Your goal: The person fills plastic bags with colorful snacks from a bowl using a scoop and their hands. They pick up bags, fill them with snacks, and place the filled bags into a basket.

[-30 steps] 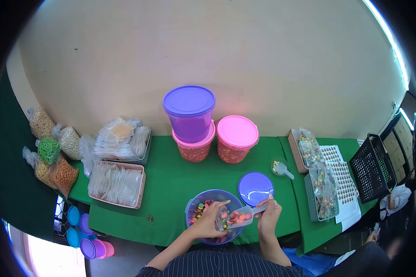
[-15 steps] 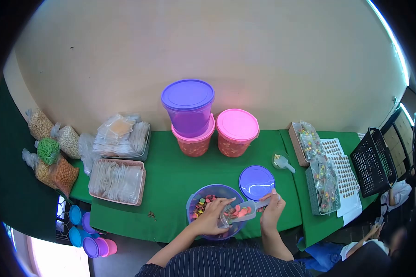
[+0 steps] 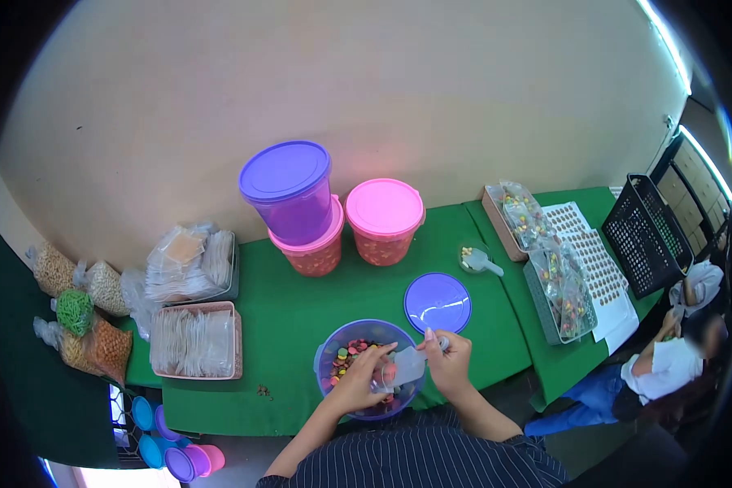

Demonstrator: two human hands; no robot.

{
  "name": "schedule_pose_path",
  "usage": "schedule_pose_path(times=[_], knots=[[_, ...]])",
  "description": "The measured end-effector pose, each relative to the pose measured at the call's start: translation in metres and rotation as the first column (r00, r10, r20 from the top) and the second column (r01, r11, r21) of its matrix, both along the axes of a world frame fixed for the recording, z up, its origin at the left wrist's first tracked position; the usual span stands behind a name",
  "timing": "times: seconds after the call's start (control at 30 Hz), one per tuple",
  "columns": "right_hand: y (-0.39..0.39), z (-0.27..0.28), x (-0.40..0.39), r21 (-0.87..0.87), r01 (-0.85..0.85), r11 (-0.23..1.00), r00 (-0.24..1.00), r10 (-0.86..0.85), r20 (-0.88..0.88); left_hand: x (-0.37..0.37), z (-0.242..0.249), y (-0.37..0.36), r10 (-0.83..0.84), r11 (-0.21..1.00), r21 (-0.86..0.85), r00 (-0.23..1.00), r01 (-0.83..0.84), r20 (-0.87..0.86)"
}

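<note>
Scoop point(image 3: 405, 368), probably light and stiff, best gripped at its handle, where our right hand point(image 3: 451, 362) clamps it, our left hand point(image 3: 355, 387) clasping a clear bag point(image 3: 379, 379).

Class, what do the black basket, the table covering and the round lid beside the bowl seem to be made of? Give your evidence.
Basket: probably rigid plastic, slightly shiny; regular holes look moulded.
Table covering: woven cloth, likely, matte green; creases show.
Lid: likely smooth, glossy plastic; it reflects light.
</note>
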State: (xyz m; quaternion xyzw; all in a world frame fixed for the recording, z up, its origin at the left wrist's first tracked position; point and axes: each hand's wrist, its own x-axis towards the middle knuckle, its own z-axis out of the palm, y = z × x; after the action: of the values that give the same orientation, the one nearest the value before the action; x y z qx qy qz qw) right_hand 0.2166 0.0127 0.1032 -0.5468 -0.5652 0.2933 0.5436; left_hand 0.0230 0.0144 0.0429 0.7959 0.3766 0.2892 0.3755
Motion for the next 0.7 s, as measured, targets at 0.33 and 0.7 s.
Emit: schedule_pose_path(times=[0.33, 0.7], knots=[[0.005, 0.004, 0.020, 0.123, 0.155, 0.980, 0.979, -0.136, -0.153, 0.002, -0.011, 0.006, 0.538, 0.842, -0.367, 0.655, -0.394, 0.530], [0.004, -0.023, 0.006, -0.253, -0.561, 0.788, 0.749, 0.614, 0.250, -0.012, 0.002, -0.015, 0.634, 0.768, -0.317, 0.589, -0.556, 0.502]])
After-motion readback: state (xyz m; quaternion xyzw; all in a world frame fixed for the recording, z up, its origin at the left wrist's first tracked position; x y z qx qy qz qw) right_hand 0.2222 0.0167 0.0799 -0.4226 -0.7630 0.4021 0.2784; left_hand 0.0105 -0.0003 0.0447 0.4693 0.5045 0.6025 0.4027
